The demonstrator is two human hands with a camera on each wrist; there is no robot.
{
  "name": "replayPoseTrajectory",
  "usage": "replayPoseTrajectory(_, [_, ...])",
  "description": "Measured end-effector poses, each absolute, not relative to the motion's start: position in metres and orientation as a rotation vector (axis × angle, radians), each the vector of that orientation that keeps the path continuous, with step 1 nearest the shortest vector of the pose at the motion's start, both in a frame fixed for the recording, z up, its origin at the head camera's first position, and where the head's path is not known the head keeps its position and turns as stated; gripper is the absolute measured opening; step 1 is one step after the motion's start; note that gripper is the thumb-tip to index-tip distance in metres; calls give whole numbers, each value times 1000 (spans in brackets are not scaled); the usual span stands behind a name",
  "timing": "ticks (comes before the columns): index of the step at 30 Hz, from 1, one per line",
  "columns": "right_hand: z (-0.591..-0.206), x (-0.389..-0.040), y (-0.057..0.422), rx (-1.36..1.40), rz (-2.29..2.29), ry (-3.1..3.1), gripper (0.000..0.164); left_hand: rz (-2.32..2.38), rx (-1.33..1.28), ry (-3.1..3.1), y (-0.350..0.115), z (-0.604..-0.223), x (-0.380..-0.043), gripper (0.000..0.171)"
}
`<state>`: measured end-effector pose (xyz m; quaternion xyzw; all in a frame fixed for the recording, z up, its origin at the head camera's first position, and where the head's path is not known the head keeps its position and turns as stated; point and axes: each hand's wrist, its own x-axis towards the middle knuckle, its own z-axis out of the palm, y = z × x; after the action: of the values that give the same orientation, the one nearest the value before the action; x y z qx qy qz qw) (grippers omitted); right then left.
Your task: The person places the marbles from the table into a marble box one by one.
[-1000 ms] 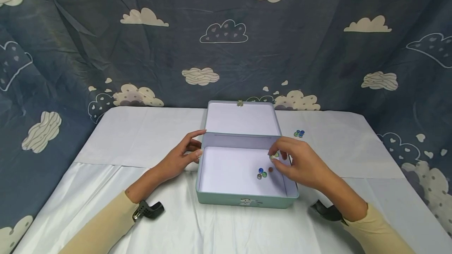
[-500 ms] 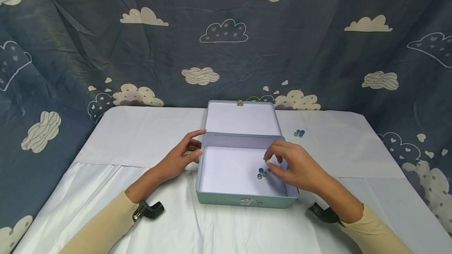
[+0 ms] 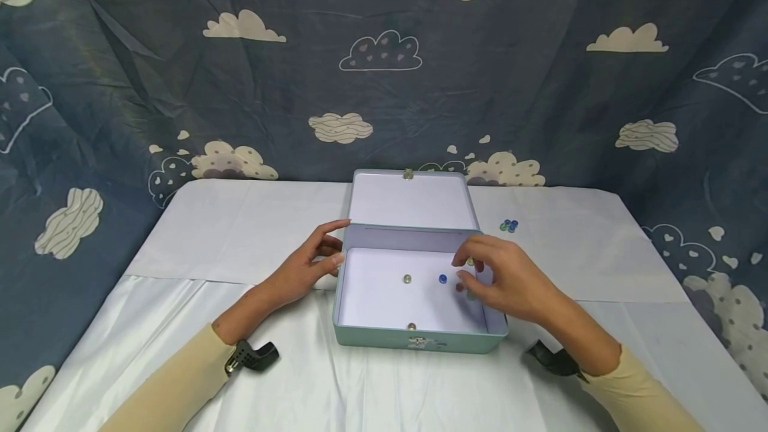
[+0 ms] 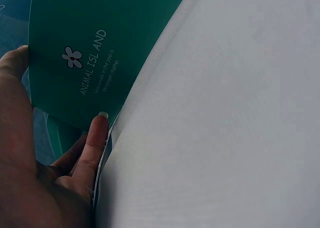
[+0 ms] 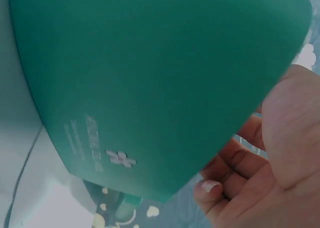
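Note:
A green metal box (image 3: 414,342) with a white inside stands on the table, its lid (image 3: 411,199) folded back. My left hand (image 3: 306,265) rests against the box's left wall, index fingertip and thumb at the edge; in the left wrist view the fingers press the printed green side. Over the right part of the box hovers my right hand (image 3: 504,279), thumb and index finger spread apart. Marbles lie scattered on the floor of the box: a blue marble (image 3: 443,279), a pale marble (image 3: 407,279), a brownish marble (image 3: 411,327) by the front wall, and others partly hidden by the right fingers.
Several blue and green marbles (image 3: 509,226) sit in a cluster on the white tablecloth (image 3: 564,245), behind and right of the box. A dark cloud-patterned curtain (image 3: 384,99) hangs behind the table.
My right hand moved slightly left, then back right, its thumb and index finger parting from a pale marble. The grouped marbles in the box have rolled apart. My left hand stays put.

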<state>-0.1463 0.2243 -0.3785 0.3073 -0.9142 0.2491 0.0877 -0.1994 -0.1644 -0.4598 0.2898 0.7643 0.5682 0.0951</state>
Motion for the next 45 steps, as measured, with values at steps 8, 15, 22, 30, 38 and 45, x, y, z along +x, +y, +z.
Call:
replayPoseTrajectory(8, [-372, -155, 245, 846, 741, -2652, 30, 1687, 854, 2265, -164, -458, -198, 62])
replayPoseTrajectory(15, [-371, -166, 262, 724, 673, -2639, 29, 1684, 845, 2265, -164, -456, -197, 61])
replayPoseTrajectory(22, [-378, -177, 276, 623, 629, -2653, 27, 1686, 845, 2268, -164, -457, -198, 61])
replayPoseTrajectory(30, [-388, -187, 289, 544, 649, -2660, 28, 1682, 841, 2270, -165, -460, -200, 61])
replayPoseTrajectory(38, [-398, -196, 303, 420, 654, -2780, 30, 1686, 839, 2263, -164, -460, -200, 61])
replayPoseTrajectory(45, [-409, -206, 314, 344, 662, -2858, 32, 1685, 831, 2268, -164, -459, -199, 61])
